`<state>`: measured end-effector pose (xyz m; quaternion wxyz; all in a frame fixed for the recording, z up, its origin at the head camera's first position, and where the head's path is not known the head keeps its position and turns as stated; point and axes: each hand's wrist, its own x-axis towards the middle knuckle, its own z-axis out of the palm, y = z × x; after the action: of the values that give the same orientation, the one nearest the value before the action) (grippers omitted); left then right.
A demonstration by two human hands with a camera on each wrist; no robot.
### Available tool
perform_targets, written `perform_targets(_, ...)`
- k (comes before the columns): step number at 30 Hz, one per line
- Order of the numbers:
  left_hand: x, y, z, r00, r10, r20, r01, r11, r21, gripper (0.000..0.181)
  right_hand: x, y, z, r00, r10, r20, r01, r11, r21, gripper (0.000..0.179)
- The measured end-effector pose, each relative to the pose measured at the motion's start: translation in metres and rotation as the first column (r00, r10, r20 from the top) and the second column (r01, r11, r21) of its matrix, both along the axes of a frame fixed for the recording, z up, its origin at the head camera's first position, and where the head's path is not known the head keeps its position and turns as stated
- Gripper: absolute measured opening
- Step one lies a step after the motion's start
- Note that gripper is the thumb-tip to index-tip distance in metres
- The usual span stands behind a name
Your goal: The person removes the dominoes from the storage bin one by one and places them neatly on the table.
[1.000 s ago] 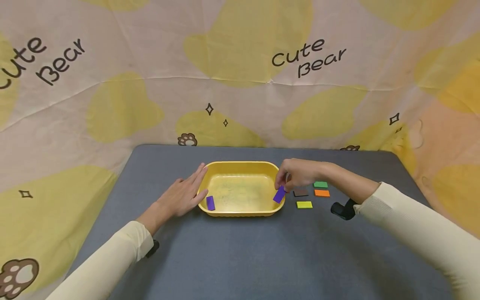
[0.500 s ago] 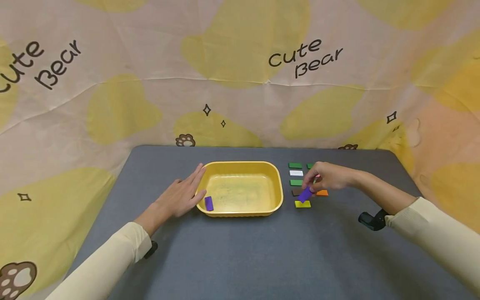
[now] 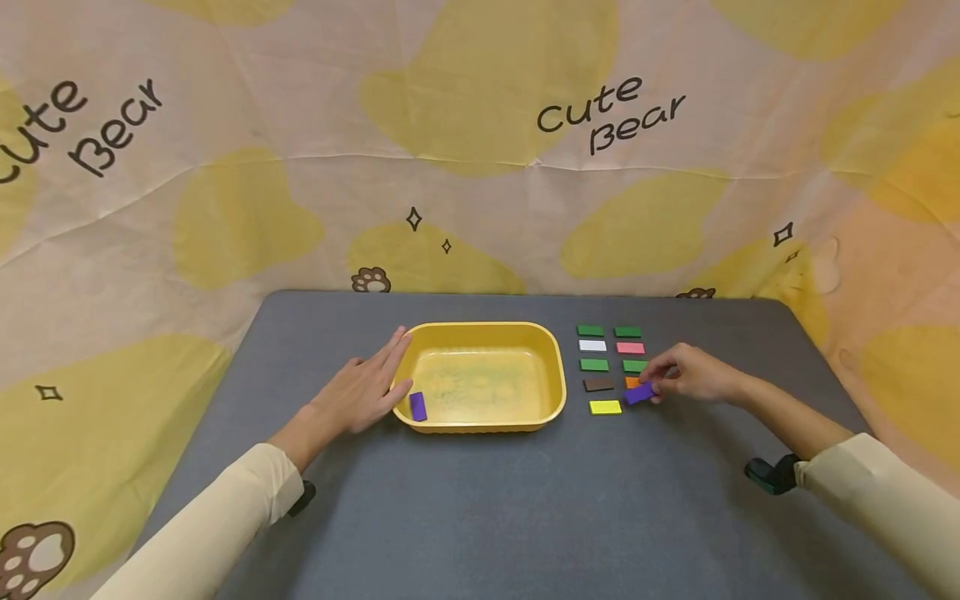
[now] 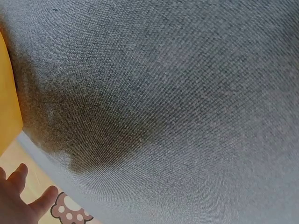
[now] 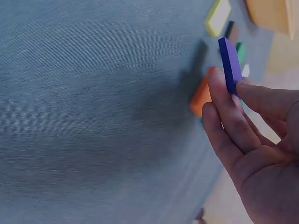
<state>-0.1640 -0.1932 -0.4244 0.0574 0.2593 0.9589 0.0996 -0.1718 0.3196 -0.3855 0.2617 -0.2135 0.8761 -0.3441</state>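
Note:
My right hand pinches a purple block between thumb and fingers, a flat oblong piece like a domino. In the head view it hangs over the near end of the right-hand column of blocks, partly covering an orange block. At the left end of a yellow basin, my left hand rests along the rim with fingers straight. Inside the basin, by that hand, lies another purple block. The left wrist view mostly shows grey cloth, with part of the left hand at its lower left corner.
Right of the basin, blocks lie in two columns: green, white, brown and yellow in one, pink and green ones in the other. A patterned cloth hangs behind the grey table.
The right hand has carried the purple block from the basin's right rim rightwards, past the left column of blocks to the right column. The left hand stays at the basin.

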Motion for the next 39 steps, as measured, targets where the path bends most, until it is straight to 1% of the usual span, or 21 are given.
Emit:
perform_targets(5, 0.0, 0.0, -0.001, 1.0, -0.005, -0.009, 0.005, 1.0, -0.005, 0.076, 0.004, 0.01, -0.013, 0.998, -0.06, 0.021, 0.06, 0.998, 0.013, 0.021)
perform_targets(11, -0.001, 0.0, -0.002, 1.0, 0.001, -0.008, -0.001, 1.0, -0.009, 0.076, 0.007, 0.011, -0.022, 0.991, -0.111, 0.07, 0.111, 0.994, 0.003, 0.021)
perform_targets(14, 0.0, 0.0, 0.0, 1.0, 0.006, 0.006, -0.006, 1.0, -0.01, 0.076, 0.006, 0.011, -0.025, 0.99, -0.12, 0.078, 0.121, 0.993, -0.001, 0.02)
perform_targets(17, 0.0, 0.0, 0.0, 1.0, 0.005, 0.005, -0.005, 1.0, -0.015, 0.076, 0.004, 0.011, -0.027, 0.989, -0.126, 0.082, 0.126, 0.992, 0.004, 0.02)
perform_targets(24, -0.001, 0.001, 0.0, 1.0, -0.005, -0.015, 0.005, 1.0, -0.006, 0.075, 0.003, 0.01, -0.027, 0.988, -0.119, 0.096, 0.119, 0.993, 0.01, 0.02)
perform_targets(28, -0.001, 0.0, -0.001, 1.0, -0.009, -0.019, 0.009, 1.0, -0.003, 0.075, 0.003, 0.01, -0.025, 0.985, -0.118, 0.123, 0.118, 0.993, 0.005, 0.02)
perform_targets(32, -0.001, 0.0, -0.001, 1.0, -0.009, -0.018, 0.009, 1.0, -0.003, 0.075, 0.001, 0.008, -0.019, 0.983, -0.094, 0.155, 0.091, 0.996, 0.024, 0.021)
perform_targets(36, -0.001, -0.001, 0.0, 1.0, -0.006, -0.013, 0.006, 1.0, -0.005, 0.075, -0.006, 0.002, -0.003, 0.992, -0.04, 0.122, 0.031, 0.997, 0.072, 0.02)
perform_targets(39, 0.0, -0.001, 0.0, 1.0, -0.003, -0.008, 0.003, 1.0, -0.005, 0.075, -0.014, -0.008, 0.012, 0.999, 0.021, 0.047, -0.026, 0.995, 0.094, 0.021)
